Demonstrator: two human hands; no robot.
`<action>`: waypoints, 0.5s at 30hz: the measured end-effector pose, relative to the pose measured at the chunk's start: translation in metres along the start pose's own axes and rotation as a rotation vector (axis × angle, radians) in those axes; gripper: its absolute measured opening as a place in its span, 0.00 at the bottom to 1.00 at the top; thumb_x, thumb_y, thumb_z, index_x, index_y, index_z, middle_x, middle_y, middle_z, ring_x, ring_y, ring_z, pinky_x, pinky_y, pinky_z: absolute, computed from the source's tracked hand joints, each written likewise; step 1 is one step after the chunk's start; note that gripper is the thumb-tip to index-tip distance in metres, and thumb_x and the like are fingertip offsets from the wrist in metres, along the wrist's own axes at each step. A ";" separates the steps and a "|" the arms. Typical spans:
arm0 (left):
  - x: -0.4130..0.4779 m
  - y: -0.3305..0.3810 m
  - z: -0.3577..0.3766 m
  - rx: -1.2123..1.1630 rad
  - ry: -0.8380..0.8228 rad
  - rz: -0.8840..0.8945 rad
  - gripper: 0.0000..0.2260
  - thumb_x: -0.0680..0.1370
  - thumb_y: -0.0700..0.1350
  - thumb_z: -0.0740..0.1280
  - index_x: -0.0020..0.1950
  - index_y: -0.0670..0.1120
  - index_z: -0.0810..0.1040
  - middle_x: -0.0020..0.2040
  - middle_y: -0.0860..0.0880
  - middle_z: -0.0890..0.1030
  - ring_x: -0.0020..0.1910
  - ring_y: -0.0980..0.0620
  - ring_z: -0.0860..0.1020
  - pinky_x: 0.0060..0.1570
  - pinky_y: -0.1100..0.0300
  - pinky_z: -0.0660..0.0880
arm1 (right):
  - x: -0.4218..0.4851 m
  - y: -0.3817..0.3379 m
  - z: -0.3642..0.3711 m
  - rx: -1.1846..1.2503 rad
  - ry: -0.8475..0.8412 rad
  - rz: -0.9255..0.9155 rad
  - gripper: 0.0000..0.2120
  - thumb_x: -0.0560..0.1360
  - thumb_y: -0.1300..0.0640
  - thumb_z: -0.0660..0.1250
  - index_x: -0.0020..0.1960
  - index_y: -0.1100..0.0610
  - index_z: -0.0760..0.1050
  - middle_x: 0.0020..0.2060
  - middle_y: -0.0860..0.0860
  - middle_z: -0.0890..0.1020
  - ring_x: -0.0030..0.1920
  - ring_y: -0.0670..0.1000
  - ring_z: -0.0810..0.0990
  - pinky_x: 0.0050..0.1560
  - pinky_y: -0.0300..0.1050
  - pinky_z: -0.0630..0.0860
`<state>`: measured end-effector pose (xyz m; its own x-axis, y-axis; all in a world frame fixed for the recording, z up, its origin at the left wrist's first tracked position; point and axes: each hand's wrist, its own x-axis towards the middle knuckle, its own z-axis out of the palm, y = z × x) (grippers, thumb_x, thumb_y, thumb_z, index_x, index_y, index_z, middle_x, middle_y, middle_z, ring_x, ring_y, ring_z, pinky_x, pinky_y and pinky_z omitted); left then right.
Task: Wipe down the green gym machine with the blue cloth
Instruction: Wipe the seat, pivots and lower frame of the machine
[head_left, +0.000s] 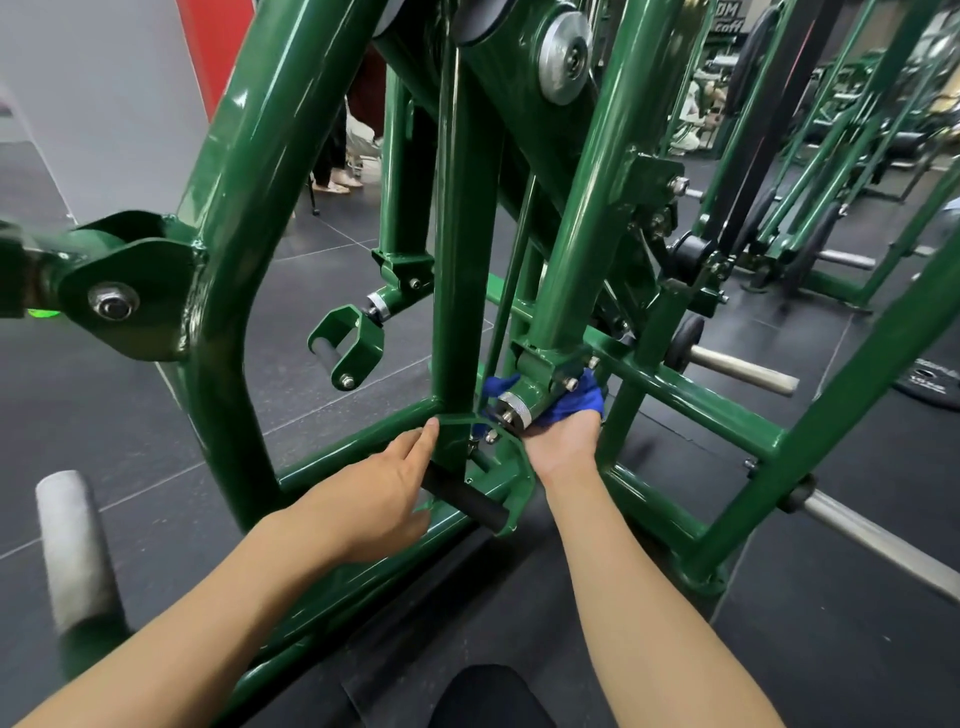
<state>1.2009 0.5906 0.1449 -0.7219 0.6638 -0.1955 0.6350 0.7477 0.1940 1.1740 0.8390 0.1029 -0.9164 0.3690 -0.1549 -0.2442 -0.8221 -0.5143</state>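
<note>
The green gym machine (462, 291) fills the view, its glossy tubes meeting at a low joint in the middle. My right hand (563, 441) reaches under a bracket with a knurled steel knob and holds the blue cloth (574, 400) against the metal there; most of its fingers are hidden by cloth and bracket. My left hand (384, 483) rests on the green handle bracket beside the black grip (465, 499), forefinger stretched along the bracket's top edge, the other fingers hidden behind the upright.
Black rubber tiles cover the floor. A grey padded roller (75, 545) stands at the lower left. Steel weight pegs (737, 369) stick out at the right, with a black weight plate (930, 384) on the floor. More green machines stand behind; a person's feet show at the back.
</note>
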 end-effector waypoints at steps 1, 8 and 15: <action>-0.001 0.000 0.001 0.000 -0.002 -0.003 0.44 0.83 0.53 0.62 0.82 0.48 0.30 0.85 0.48 0.44 0.70 0.46 0.74 0.64 0.57 0.72 | 0.000 0.003 -0.001 0.000 0.005 -0.004 0.21 0.85 0.46 0.52 0.59 0.55 0.80 0.51 0.59 0.87 0.45 0.62 0.88 0.39 0.58 0.84; -0.004 -0.003 0.002 0.004 0.013 0.009 0.44 0.83 0.54 0.63 0.82 0.49 0.30 0.85 0.51 0.43 0.70 0.48 0.73 0.64 0.57 0.73 | 0.014 -0.007 -0.006 -0.052 0.039 0.140 0.27 0.81 0.42 0.54 0.62 0.60 0.82 0.58 0.61 0.84 0.53 0.64 0.85 0.62 0.67 0.78; -0.002 -0.002 0.004 -0.007 0.036 0.008 0.43 0.83 0.51 0.63 0.82 0.50 0.30 0.85 0.52 0.40 0.77 0.46 0.67 0.67 0.56 0.71 | 0.009 -0.002 -0.007 -0.044 0.013 0.144 0.30 0.84 0.41 0.52 0.57 0.60 0.85 0.55 0.60 0.85 0.52 0.61 0.86 0.53 0.62 0.83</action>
<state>1.2025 0.5879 0.1406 -0.7264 0.6685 -0.1598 0.6388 0.7424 0.2020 1.1683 0.8468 0.0964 -0.9367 0.2542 -0.2407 -0.0957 -0.8473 -0.5224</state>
